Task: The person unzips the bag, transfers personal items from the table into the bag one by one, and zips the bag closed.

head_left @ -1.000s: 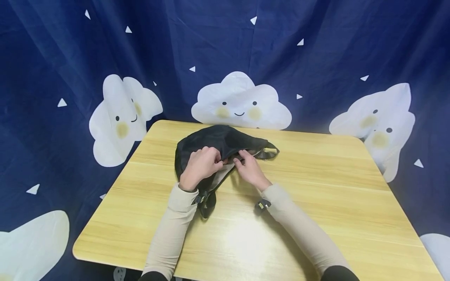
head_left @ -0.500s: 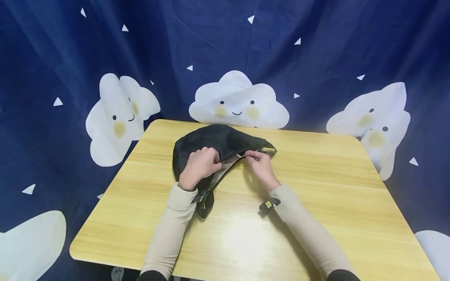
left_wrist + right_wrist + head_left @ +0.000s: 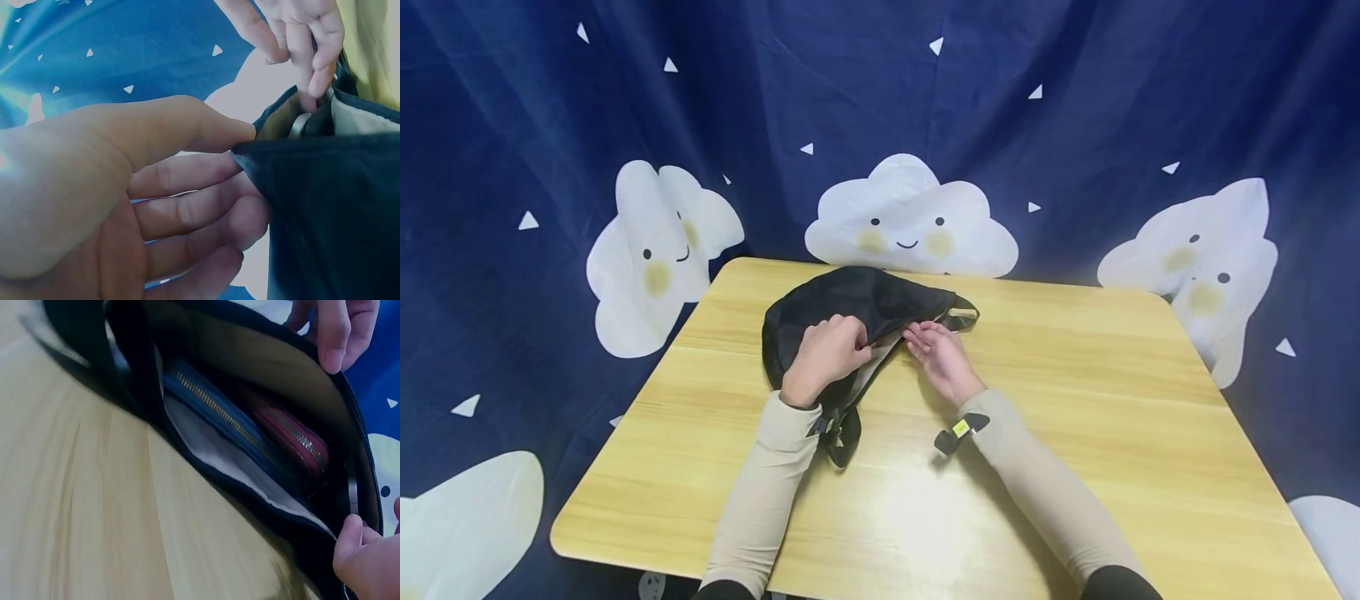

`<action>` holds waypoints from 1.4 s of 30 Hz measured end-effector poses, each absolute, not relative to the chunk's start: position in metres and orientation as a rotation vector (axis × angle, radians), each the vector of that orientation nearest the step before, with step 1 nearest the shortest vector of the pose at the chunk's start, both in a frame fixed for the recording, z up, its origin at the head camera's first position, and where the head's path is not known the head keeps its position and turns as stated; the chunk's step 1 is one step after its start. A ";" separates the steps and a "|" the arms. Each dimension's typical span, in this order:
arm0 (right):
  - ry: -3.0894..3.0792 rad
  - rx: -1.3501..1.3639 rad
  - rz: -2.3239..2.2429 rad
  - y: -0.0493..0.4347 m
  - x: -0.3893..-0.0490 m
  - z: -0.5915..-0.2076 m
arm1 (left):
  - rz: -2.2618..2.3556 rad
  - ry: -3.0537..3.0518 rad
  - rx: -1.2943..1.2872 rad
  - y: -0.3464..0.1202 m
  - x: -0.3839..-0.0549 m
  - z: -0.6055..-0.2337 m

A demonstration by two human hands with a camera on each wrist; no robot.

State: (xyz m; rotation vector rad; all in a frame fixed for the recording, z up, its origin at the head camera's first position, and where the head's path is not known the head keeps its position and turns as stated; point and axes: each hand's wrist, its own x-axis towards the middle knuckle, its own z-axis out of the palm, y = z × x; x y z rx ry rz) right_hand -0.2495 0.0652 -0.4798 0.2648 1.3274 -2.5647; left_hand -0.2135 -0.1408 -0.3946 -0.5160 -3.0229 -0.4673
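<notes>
A black fabric bag (image 3: pixel 812 304) lies near the table's far edge, its zipped mouth facing me. My left hand (image 3: pixel 829 358) pinches the upper rim of the mouth between thumb and fingers and holds it up. At the right part of the mouth, my right hand (image 3: pixel 943 358) reaches in with its fingers. In the right wrist view, its thumb and finger pinch the end of a slim flat thing with a silvery edge (image 3: pixel 353 484); the rest is hidden in the bag. Also inside are a blue zipped pouch (image 3: pixel 215 412) and a red zipped pouch (image 3: pixel 300 444).
The bag's strap loops (image 3: pixel 844 437) stick out at its near left and far right. Under the bag is a light wooden table (image 3: pixel 1075 400). A dark blue curtain (image 3: pixel 880 83) with white clouds hangs behind it.
My right hand first shifts right along the bag's mouth, then back left, with its palm turned more upward. The bag's right end has moved slightly left. My left hand keeps its place.
</notes>
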 end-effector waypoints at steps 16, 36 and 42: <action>1.364 0.283 -2.544 0.066 -0.253 -0.480 | -0.449 -3.076 -0.465 -0.142 -0.215 -0.399; 1.948 0.327 -2.331 0.116 -0.278 -0.473 | -0.905 -2.925 -0.326 -0.182 -0.178 -0.419; 2.184 0.366 -2.141 0.145 -0.300 -0.465 | -1.382 -2.665 -0.180 -0.198 -0.137 -0.439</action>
